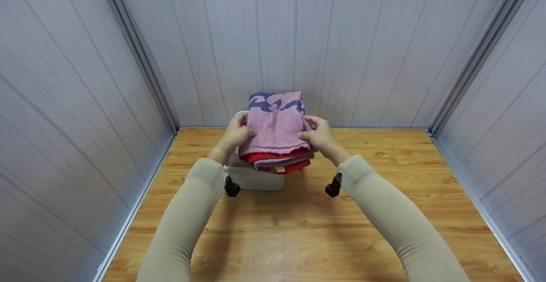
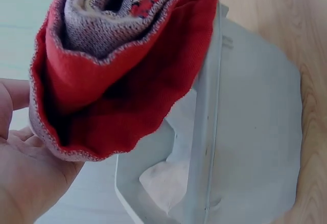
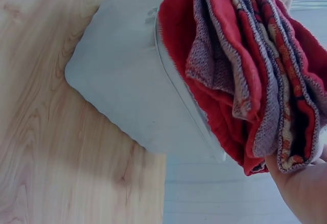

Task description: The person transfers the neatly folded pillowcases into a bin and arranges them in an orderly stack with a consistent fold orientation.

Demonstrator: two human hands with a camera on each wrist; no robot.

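Observation:
A folded towel (image 1: 275, 124), pink with blue-purple shapes on top and red layers below, is held up over a white plastic bin (image 1: 260, 180). My left hand (image 1: 233, 137) grips its left edge, thumb on top. At the opposite edge, my right hand (image 1: 323, 140) pinches the towel, also with the thumb above. The right wrist view shows the towel's stacked red and greyish folds (image 3: 245, 75). Through the bin's opening in the left wrist view, something pale and soft-looking (image 2: 166, 183) lies inside; the towel hides part of the opening.
The bin stands on a wood-grain surface (image 1: 281, 235) near the back wall (image 1: 362, 51). Pale panelled walls rise at the left (image 1: 64, 124) and right (image 1: 503, 124). A small black device (image 1: 231, 187) shows at the left wrist, another (image 1: 333, 185) at the right.

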